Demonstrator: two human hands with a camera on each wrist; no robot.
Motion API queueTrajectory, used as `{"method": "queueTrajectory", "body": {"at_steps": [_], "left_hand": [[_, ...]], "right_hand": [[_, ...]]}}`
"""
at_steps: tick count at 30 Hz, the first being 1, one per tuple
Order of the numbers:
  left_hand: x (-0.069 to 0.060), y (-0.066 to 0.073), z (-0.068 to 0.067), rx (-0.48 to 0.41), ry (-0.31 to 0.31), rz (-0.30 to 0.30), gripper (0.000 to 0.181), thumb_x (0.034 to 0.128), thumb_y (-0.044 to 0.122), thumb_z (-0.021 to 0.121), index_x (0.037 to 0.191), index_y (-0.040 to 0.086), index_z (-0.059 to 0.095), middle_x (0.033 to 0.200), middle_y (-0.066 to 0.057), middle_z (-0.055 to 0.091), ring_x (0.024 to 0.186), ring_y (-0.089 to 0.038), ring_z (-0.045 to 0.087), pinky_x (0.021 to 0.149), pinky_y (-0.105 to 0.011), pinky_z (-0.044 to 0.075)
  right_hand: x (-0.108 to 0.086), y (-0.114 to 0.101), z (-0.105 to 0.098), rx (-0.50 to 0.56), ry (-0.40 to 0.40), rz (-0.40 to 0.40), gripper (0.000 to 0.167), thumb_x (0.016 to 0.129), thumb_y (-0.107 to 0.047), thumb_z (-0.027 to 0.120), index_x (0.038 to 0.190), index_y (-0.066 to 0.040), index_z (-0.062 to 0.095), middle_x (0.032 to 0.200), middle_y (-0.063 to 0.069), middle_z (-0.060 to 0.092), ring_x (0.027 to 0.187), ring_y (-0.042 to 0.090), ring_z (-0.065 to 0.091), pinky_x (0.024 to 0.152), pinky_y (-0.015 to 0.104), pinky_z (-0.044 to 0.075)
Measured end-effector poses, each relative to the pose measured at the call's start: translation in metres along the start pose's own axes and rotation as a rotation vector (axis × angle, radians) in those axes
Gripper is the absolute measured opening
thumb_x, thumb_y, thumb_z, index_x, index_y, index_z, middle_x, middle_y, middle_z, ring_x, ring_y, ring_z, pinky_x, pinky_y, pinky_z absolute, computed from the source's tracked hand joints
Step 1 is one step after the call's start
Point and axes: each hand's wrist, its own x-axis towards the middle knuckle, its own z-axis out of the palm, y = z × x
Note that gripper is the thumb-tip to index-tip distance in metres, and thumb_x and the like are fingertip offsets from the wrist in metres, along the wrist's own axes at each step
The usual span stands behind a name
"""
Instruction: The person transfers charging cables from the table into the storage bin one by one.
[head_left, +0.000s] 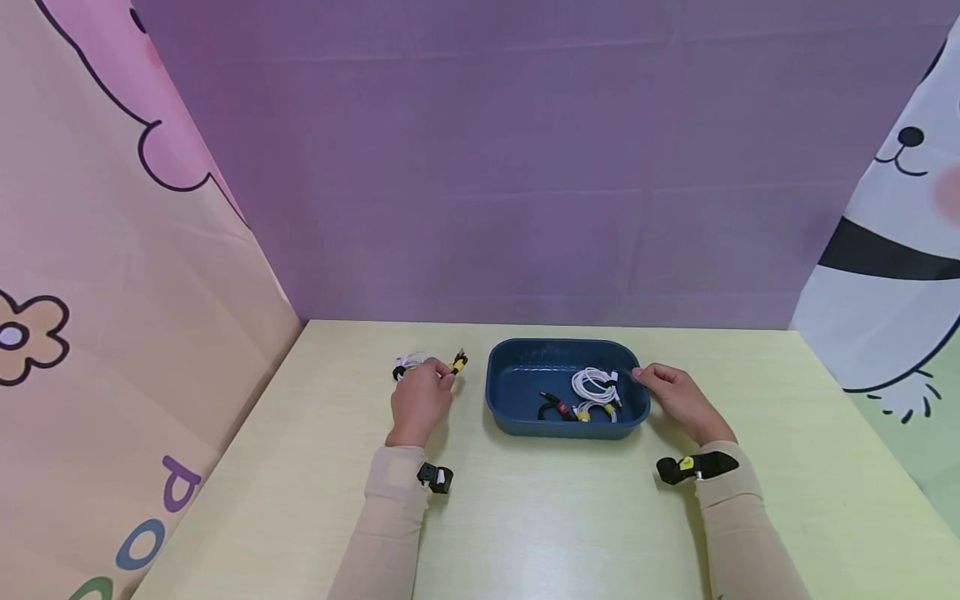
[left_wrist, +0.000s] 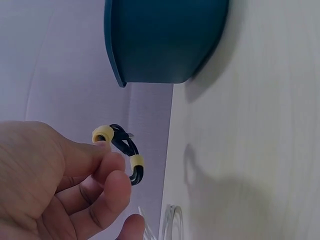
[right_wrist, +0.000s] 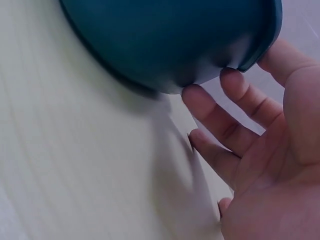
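Observation:
My left hand (head_left: 422, 404) pinches a small coiled black cable (left_wrist: 131, 146) with yellow ties, held above the table to the left of the blue plastic bin (head_left: 521, 379). In the left wrist view, thumb and forefinger grip one tied end of the coil. A white cable bundle (head_left: 409, 362) with a black tie lies just beyond that hand, partly hidden by it. On the bin's right side, my right hand (head_left: 686, 404) grips the rim, thumb at the top edge and fingertips (right_wrist: 197, 97) against the outer wall.
Inside the bin are a coiled white cable (head_left: 595, 386), a black cable with a red tie (head_left: 558, 407) and a white cable with yellow ties (head_left: 597, 410). The pale table (head_left: 540, 517) ends at a purple backdrop (head_left: 525, 183).

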Motion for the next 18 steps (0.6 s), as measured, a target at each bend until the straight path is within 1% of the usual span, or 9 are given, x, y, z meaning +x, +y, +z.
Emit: {"method": "queueTrajectory", "body": {"at_steps": [3, 5, 10, 13, 15, 18], "left_hand": [[-0.0006, 0.0019, -0.0014, 0.000, -0.001, 0.003, 0.013, 0.0991, 0.023, 0.067, 0.101, 0.011, 0.072, 0.086, -0.008, 0.074, 0.067, -0.023, 0.063, 0.056, -0.036, 0.044], [-0.0008, 0.0031, -0.0021, -0.002, 0.000, 0.004, 0.013, 0.0991, 0.023, 0.067, 0.101, 0.011, 0.072, 0.085, -0.008, 0.074, 0.066, -0.022, 0.062, 0.055, -0.036, 0.044], [-0.0011, 0.0052, -0.0022, -0.016, 0.001, 0.009, 0.012, 0.0989, 0.022, 0.067, 0.101, 0.011, 0.071, 0.079, -0.006, 0.071, 0.061, -0.021, 0.060, 0.053, -0.034, 0.041], [-0.0010, 0.0057, -0.0018, -0.023, 0.006, 0.016, 0.012, 0.0989, 0.022, 0.067, 0.101, 0.011, 0.071, 0.077, -0.005, 0.069, 0.061, -0.020, 0.059, 0.052, -0.033, 0.040], [-0.0011, 0.0063, -0.0019, -0.025, 0.012, 0.022, 0.012, 0.0989, 0.022, 0.067, 0.101, 0.011, 0.071, 0.077, -0.005, 0.069, 0.061, -0.020, 0.060, 0.052, -0.033, 0.040], [-0.0017, 0.0074, -0.0024, -0.028, 0.017, 0.031, 0.012, 0.0989, 0.023, 0.067, 0.101, 0.011, 0.071, 0.077, -0.004, 0.068, 0.062, -0.020, 0.060, 0.053, -0.032, 0.040]], "right_hand": [[-0.0020, -0.0033, -0.0011, -0.036, -0.007, 0.000, 0.050, 0.104, -0.047, 0.055, 0.102, 0.002, 0.061, 0.110, 0.004, 0.059, 0.108, 0.020, 0.047, 0.097, 0.037, 0.034], [-0.0034, -0.0054, -0.0021, -0.067, -0.013, -0.009, 0.050, 0.105, -0.047, 0.054, 0.102, 0.002, 0.062, 0.111, 0.005, 0.059, 0.107, 0.021, 0.047, 0.094, 0.037, 0.034], [-0.0033, -0.0068, -0.0045, -0.135, -0.015, -0.034, 0.048, 0.106, -0.044, 0.052, 0.097, 0.002, 0.062, 0.101, 0.004, 0.055, 0.098, 0.020, 0.046, 0.083, 0.035, 0.035], [-0.0009, -0.0050, -0.0059, -0.155, -0.011, -0.031, 0.046, 0.107, -0.041, 0.052, 0.096, 0.002, 0.062, 0.097, 0.002, 0.053, 0.095, 0.018, 0.046, 0.080, 0.034, 0.035], [0.0003, -0.0043, -0.0065, -0.163, -0.013, -0.033, 0.045, 0.107, -0.039, 0.052, 0.097, 0.003, 0.062, 0.097, 0.003, 0.052, 0.095, 0.019, 0.046, 0.080, 0.035, 0.034], [0.0002, -0.0052, -0.0067, -0.169, -0.011, -0.020, 0.046, 0.107, -0.041, 0.052, 0.097, 0.002, 0.063, 0.097, 0.003, 0.052, 0.096, 0.021, 0.045, 0.079, 0.036, 0.034]]}}
